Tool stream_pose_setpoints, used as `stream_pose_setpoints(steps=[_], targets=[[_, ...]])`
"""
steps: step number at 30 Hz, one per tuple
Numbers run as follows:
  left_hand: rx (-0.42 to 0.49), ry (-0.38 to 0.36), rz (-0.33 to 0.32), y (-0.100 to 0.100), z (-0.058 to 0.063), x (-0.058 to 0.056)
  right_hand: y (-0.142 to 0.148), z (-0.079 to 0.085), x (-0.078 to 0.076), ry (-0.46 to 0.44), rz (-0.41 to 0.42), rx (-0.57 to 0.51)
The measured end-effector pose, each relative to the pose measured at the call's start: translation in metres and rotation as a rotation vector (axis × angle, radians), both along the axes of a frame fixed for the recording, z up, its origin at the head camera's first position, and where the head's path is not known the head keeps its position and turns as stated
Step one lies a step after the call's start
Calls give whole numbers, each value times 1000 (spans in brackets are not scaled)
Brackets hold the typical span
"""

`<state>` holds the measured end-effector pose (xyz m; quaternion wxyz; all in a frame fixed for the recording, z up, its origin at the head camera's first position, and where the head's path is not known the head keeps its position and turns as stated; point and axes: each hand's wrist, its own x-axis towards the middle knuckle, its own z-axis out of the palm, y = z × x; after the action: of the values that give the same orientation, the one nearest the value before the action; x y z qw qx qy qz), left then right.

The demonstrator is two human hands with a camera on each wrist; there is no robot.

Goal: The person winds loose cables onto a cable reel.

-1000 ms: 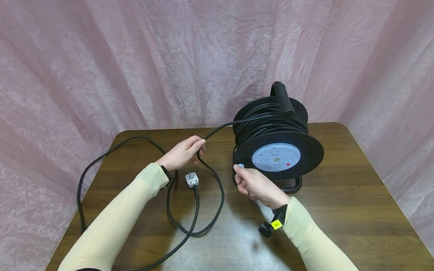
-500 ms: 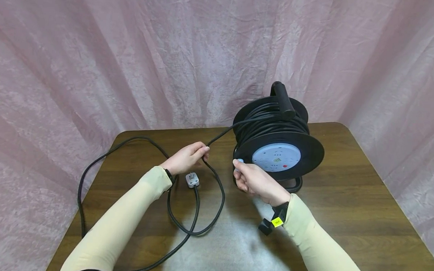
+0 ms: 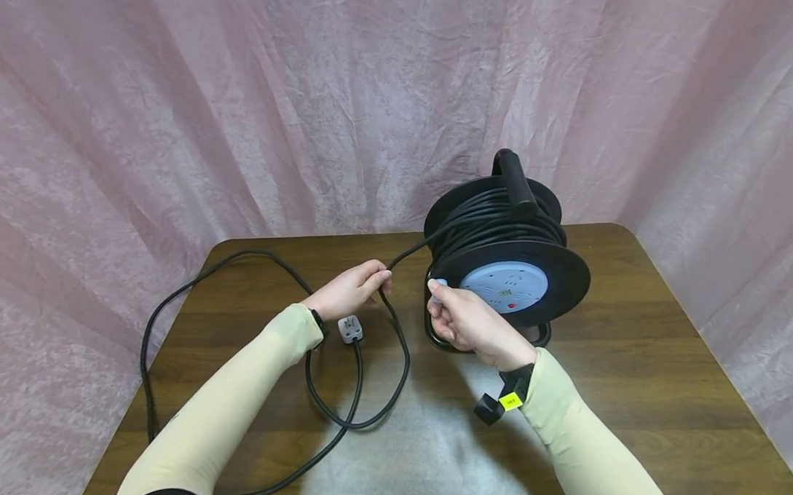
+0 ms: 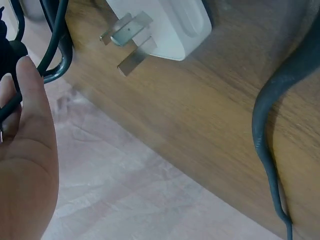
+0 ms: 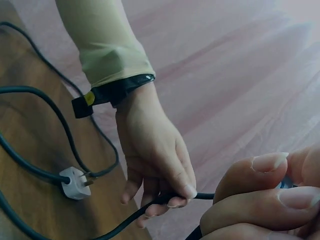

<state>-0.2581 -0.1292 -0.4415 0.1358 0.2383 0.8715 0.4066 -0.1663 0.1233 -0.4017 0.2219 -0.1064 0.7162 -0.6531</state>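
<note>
A black cable reel (image 3: 502, 229) stands at the back right of the table, with a pale blue socket panel (image 3: 508, 284) on its near face. My right hand (image 3: 475, 324) grips the light blue crank knob (image 3: 438, 284) at the left of that face. To the left, my left hand (image 3: 350, 288) pinches the black cable (image 3: 406, 253) between thumb and fingers, and the cable runs from there up onto the drum. A white plug (image 3: 350, 329) lies just below the left hand; its metal pins show in the left wrist view, on the plug (image 4: 175, 30).
Loose cable loops (image 3: 391, 400) lie over the left and middle of the wooden table (image 3: 641, 387). The reel's black carrying handle (image 3: 519, 186) rises above the drum. A pink curtain (image 3: 309, 106) hangs behind the table.
My left hand has shifted right, toward the reel. The right hand and crank knob have moved slightly upward as the socket panel turned, its red button shifting left and down.
</note>
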Motion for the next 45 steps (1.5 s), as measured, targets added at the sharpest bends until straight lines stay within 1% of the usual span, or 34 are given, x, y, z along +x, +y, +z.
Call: stream_pose_setpoints(steps=[2,7,9,14,16,18,22,24,28,31,35,38,43,45], targets=[[1,-5,1,0,0,1,0,2,0,-2,-3,-10],[-32,19,1,-1,-1,3,3,8,0,6,5,-15],[-31,20,0,-1,-1,5,4,11,0,13,13,-9],[52,-38,-24,5,-1,7,9,18,1,29,20,-17],[78,-47,-35,8,-1,7,11,20,1,31,15,-25],[81,-36,-38,10,-1,7,12,23,1,28,9,-35],[56,-6,-27,11,0,7,15,27,2,21,6,-51],[55,-13,-24,11,0,7,16,29,2,19,7,-61],[83,-46,-33,12,0,9,20,30,1,22,13,-81],[65,-47,-39,12,-4,10,23,33,1,21,21,-109],[3,-56,-41,11,-10,12,31,37,2,24,37,-160],[9,-98,-42,12,-11,15,38,40,2,30,47,-195],[107,-213,-42,15,-10,17,46,44,3,38,58,-232],[124,-244,-44,16,-10,18,48,44,4,42,63,-238]])
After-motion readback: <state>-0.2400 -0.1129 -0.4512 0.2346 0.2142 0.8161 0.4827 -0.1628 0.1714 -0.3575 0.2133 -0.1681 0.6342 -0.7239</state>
